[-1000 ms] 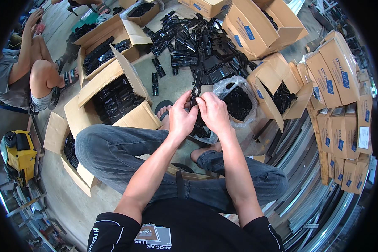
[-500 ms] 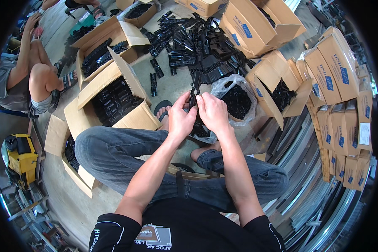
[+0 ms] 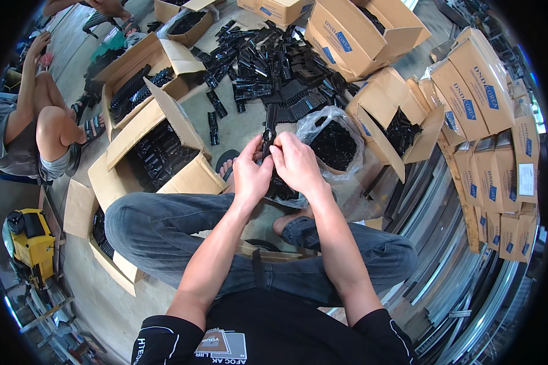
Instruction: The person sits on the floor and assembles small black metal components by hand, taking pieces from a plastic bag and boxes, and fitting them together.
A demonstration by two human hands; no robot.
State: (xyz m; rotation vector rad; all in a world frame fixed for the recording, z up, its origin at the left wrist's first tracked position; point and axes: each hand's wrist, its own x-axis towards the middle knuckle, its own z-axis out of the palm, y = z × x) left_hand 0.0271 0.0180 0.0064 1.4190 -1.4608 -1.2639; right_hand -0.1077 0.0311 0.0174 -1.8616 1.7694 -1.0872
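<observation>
Close together in front of my knees, my left hand (image 3: 252, 175) and my right hand (image 3: 297, 163) both grip one long black part (image 3: 270, 121), slim and shaped like a bracket. Its far end points away from me, and my fingers cover the near end. The fingertips of both hands meet around its middle, the left thumb and the right fingers pressed on it. Just to the right stands a clear plastic bag (image 3: 353, 126) full of small black pieces (image 3: 333, 145). Beyond the part lies a large heap of similar black parts (image 3: 274, 58) on the floor.
Left of my hands are open cardboard boxes (image 3: 189, 176) holding black parts. An open box (image 3: 429, 140) stands to the right, beside stacked cartons (image 3: 469, 97) and long metal profiles (image 3: 432, 255). Another person (image 3: 27, 125) sits at the left, near a yellow machine (image 3: 30, 243).
The whole view has shifted slightly, so the surroundings sit a little to the left. My hands remain together on the black part, with the part's far end tilted slightly differently.
</observation>
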